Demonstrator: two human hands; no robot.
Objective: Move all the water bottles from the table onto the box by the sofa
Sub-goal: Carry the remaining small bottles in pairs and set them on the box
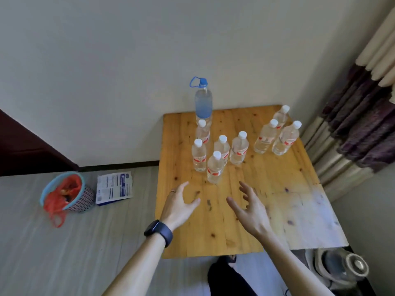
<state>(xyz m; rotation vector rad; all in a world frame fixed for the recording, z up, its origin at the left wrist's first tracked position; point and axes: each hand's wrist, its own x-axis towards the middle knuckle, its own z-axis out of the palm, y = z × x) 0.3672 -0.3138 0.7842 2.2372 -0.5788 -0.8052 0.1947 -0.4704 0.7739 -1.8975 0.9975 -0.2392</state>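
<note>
Several small clear water bottles with white caps and red labels stand on a wooden table (245,221). One cluster sits mid-table, its nearest bottle (214,167) just beyond my hands. Three more bottles (275,133) stand at the far right. A tall bottle with a blue cap and handle (203,101) stands at the back edge. My left hand (179,204), with a ring and a dark wristwatch, hovers open above the table. My right hand (250,207) hovers open beside it. Neither touches a bottle. The box and sofa are not in view.
A small basket (83,199) holding a red plastic bag (62,195) sits on the floor to the left, with a printed packet (114,186) next to it. A striped curtain (352,124) hangs at the right. A dark round object (342,268) lies by the table's near right corner.
</note>
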